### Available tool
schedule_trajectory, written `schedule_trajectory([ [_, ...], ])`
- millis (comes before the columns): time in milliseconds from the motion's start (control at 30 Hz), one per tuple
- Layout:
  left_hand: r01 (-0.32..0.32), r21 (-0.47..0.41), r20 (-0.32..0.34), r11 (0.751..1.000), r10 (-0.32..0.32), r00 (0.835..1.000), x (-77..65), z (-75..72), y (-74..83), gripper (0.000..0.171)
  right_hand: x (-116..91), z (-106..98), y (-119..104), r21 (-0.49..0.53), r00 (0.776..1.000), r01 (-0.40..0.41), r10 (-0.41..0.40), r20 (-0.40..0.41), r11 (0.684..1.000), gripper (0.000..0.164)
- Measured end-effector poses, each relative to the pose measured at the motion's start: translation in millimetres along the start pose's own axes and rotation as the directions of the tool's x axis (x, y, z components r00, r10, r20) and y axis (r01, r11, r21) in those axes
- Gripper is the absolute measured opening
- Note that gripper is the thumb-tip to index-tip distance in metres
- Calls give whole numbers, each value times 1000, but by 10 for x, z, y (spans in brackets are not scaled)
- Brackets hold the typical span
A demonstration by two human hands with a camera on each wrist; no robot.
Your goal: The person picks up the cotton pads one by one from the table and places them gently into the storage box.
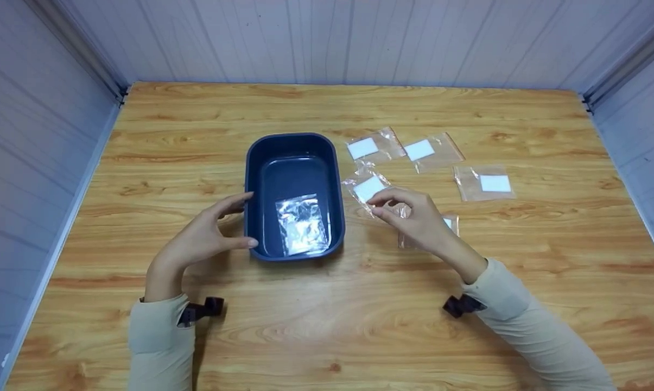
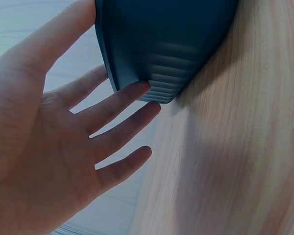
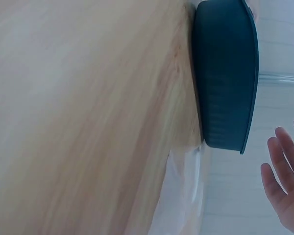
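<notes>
A dark blue plastic bin (image 1: 336, 163) stands on the table with one clear zip bag (image 1: 303, 228) lying inside, near its front end. My left hand (image 1: 202, 233) touches the bin's left side, thumb and fingers spread along the rim. In the left wrist view, the fingers (image 2: 120, 129) reach past the bin's ribbed outer wall (image 2: 171, 58). My right hand (image 1: 416, 217) hovers over a clear bag with a white label (image 1: 369, 188), thumb and index fingertips close above its corner. From the right wrist, the fingers (image 3: 283, 159) appear loosely extended above the table.
More labelled clear bags lie at the right: one behind the bin (image 1: 362, 147), one beside it (image 1: 438, 151), one farther right (image 1: 484, 183). Another bag (image 1: 449, 225) is partly hidden under my right hand. Panelled walls (image 1: 327, 43) enclose the wooden table (image 1: 332, 320).
</notes>
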State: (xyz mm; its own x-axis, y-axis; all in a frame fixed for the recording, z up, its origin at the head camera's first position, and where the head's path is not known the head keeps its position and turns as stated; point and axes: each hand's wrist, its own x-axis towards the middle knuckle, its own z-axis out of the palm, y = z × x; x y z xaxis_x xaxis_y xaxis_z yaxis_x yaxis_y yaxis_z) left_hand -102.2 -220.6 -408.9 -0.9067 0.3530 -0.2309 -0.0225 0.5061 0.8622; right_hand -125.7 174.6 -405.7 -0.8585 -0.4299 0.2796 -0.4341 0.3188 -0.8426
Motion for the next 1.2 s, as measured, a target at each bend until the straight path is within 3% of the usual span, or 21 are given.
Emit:
schedule_trajectory([
  [333, -16, -2, -5, 1000, 16, 1000, 5, 1, -15, 91, -140, -166, 135, -56, 1000, -11, 11, 2, 998, 16],
  [867, 10, 11, -6, 1000, -10, 1000, 3, 9, -8, 92, -298, -343, 303, -95, 993, -25, 36, 112, 995, 18],
  [1200, 13, 8, -7, 1000, -13, 1000, -4, 7, 6, 90, -383, -407, 386, -200, 981, -37, 74, 181, 979, 21],
])
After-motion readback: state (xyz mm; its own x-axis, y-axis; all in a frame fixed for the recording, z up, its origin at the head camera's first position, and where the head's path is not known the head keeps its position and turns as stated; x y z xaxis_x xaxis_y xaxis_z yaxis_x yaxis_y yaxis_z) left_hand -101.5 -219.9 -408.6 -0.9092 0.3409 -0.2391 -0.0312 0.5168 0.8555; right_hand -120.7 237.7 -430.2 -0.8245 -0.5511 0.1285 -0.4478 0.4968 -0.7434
